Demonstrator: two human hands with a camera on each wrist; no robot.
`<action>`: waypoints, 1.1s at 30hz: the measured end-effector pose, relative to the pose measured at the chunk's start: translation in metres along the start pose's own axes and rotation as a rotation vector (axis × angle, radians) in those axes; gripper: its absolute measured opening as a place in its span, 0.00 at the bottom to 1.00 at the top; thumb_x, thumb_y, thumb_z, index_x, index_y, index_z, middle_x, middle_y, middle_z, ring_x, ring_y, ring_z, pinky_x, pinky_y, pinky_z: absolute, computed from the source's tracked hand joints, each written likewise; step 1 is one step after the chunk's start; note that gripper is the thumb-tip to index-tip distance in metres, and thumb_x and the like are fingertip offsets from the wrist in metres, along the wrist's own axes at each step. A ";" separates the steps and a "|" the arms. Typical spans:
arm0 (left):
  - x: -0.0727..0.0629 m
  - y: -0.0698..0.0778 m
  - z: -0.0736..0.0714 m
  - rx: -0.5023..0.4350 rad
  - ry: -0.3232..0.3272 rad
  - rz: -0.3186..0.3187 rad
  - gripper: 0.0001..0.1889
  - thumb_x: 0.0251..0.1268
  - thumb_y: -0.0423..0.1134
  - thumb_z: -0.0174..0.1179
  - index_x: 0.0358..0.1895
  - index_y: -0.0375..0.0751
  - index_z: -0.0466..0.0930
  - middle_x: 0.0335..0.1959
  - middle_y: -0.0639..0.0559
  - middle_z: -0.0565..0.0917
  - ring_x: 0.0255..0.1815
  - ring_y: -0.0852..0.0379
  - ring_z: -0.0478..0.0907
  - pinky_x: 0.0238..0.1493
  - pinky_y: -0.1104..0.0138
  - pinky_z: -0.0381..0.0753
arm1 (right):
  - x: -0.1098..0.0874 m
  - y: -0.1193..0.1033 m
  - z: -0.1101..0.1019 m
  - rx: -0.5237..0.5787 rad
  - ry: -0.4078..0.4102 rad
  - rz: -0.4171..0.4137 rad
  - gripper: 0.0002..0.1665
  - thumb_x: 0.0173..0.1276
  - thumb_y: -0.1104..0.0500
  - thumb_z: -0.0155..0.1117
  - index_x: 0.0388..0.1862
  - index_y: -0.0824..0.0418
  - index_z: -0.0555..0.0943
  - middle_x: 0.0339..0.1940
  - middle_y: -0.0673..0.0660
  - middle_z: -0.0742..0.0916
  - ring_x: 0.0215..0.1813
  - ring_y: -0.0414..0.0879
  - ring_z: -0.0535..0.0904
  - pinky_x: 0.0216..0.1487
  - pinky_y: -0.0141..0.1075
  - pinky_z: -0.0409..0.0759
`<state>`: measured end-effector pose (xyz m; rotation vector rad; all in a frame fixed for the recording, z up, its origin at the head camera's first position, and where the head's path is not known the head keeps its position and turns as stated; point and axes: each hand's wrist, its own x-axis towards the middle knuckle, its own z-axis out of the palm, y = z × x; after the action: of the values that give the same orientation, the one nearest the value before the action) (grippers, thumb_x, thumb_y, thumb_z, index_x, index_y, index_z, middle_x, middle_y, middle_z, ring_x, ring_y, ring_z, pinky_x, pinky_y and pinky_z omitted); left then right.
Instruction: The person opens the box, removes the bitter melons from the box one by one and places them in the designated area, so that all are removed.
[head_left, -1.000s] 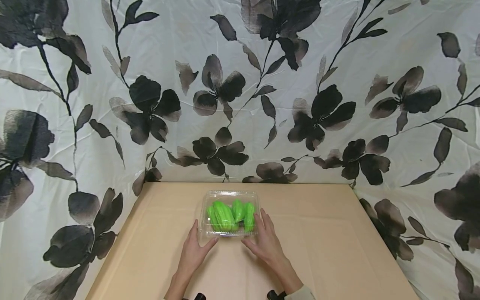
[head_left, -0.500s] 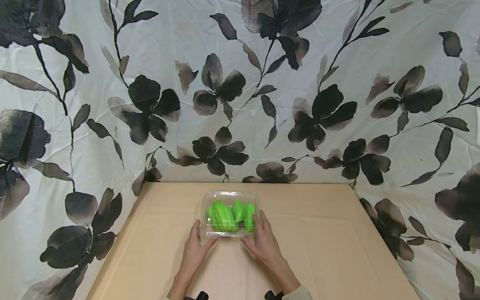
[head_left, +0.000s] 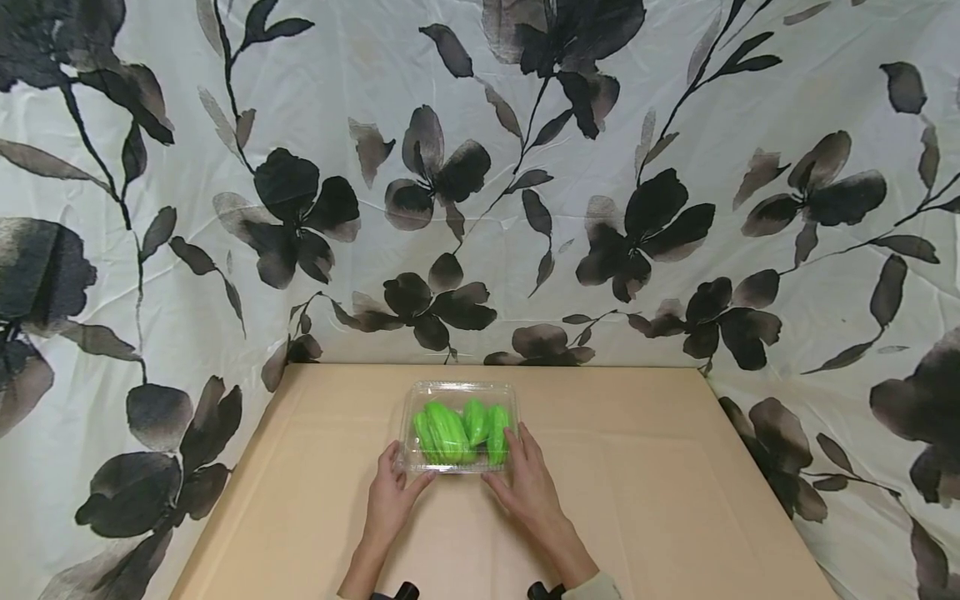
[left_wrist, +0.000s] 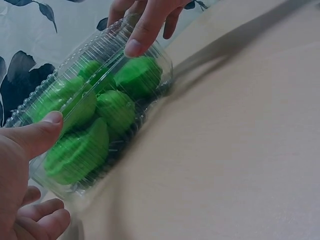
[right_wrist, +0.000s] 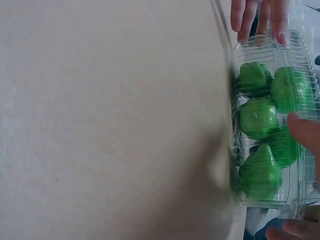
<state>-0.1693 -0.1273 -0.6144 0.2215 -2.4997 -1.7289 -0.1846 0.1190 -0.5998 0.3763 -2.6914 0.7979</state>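
Container (head_left: 463, 390) with green pieces (head_left: 447, 433) lies near the far edge of the desk (head_left: 637, 492), between left hand (head_left: 389, 502) and right hand (head_left: 532, 487), each gripping a near corner; each wrist view cuts off its own hand.

Dark-flowered white cloth (head_left: 517, 225) hangs behind and beside the pale tan tabletop (head_left: 660, 492).
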 end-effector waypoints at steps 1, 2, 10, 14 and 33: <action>0.000 0.000 0.000 -0.004 0.002 0.002 0.52 0.59 0.52 0.72 0.77 0.31 0.49 0.76 0.24 0.57 0.70 0.25 0.65 0.68 0.49 0.73 | 0.000 0.000 0.000 0.000 0.002 0.000 0.48 0.61 0.42 0.73 0.73 0.63 0.67 0.75 0.72 0.68 0.74 0.66 0.67 0.66 0.57 0.78; 0.000 0.000 0.000 -0.004 0.002 0.003 0.52 0.59 0.52 0.71 0.77 0.31 0.49 0.76 0.23 0.57 0.70 0.25 0.66 0.68 0.49 0.73 | 0.000 0.000 0.000 0.000 0.003 0.000 0.48 0.62 0.41 0.73 0.73 0.63 0.67 0.75 0.72 0.68 0.74 0.66 0.67 0.66 0.57 0.78; 0.000 0.000 0.000 0.007 -0.002 -0.012 0.52 0.59 0.53 0.72 0.77 0.32 0.50 0.74 0.20 0.58 0.68 0.25 0.67 0.67 0.49 0.75 | 0.000 0.002 0.003 -0.025 0.015 0.000 0.48 0.62 0.39 0.72 0.73 0.62 0.68 0.75 0.70 0.69 0.73 0.66 0.68 0.65 0.56 0.79; 0.000 -0.001 0.002 0.000 0.010 -0.006 0.52 0.59 0.52 0.72 0.77 0.32 0.50 0.74 0.21 0.59 0.69 0.25 0.68 0.66 0.49 0.75 | 0.001 0.002 0.005 -0.027 0.028 0.003 0.48 0.61 0.39 0.73 0.72 0.62 0.68 0.74 0.70 0.70 0.72 0.66 0.69 0.64 0.56 0.80; 0.001 -0.002 0.008 -0.056 0.019 -0.042 0.47 0.63 0.48 0.69 0.77 0.37 0.49 0.74 0.22 0.59 0.70 0.26 0.67 0.69 0.49 0.72 | 0.002 0.000 0.004 -0.022 0.025 0.016 0.47 0.63 0.40 0.71 0.73 0.63 0.68 0.74 0.71 0.70 0.72 0.65 0.70 0.65 0.56 0.79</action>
<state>-0.1716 -0.1203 -0.6191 0.2867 -2.4467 -1.8006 -0.1872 0.1169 -0.6024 0.3380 -2.6809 0.7716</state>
